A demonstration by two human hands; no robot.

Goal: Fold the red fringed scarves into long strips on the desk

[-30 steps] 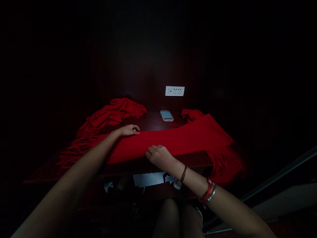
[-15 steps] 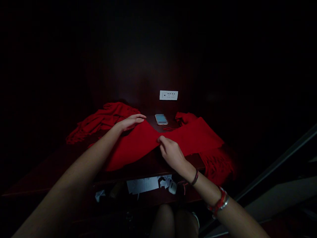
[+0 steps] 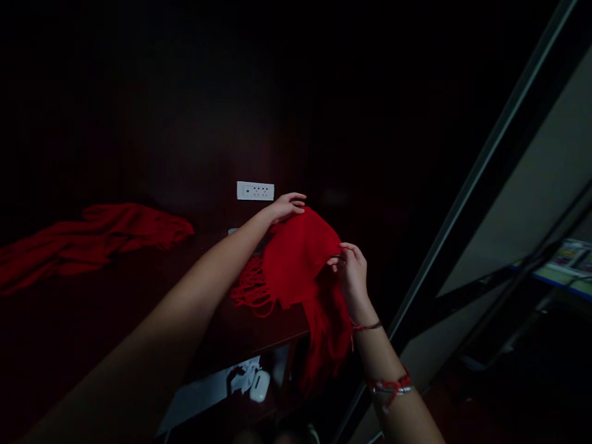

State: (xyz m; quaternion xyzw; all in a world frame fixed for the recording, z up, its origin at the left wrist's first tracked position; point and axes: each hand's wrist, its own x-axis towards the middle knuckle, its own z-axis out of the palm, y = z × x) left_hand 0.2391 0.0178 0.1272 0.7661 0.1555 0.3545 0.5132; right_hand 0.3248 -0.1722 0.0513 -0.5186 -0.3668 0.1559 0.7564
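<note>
A red fringed scarf (image 3: 296,262) is folded over near the right end of a dark wooden desk (image 3: 139,290), its fringe hanging over the front edge. My left hand (image 3: 287,206) grips the scarf's far top edge, fingers curled over it. My right hand (image 3: 350,271) pinches the near right edge of the same scarf. Red string and silver bracelets circle my right wrist.
Another red scarf (image 3: 87,237) lies heaped at the desk's left. A white wall socket (image 3: 255,190) sits behind. Papers and a white mouse (image 3: 259,385) rest on the shelf under the desk. A dark slanted frame (image 3: 462,209) rises at right.
Both hands have carried the scarf's left part over to the right, folding it onto the right part. The view has swung right, so the phone is now hidden.
</note>
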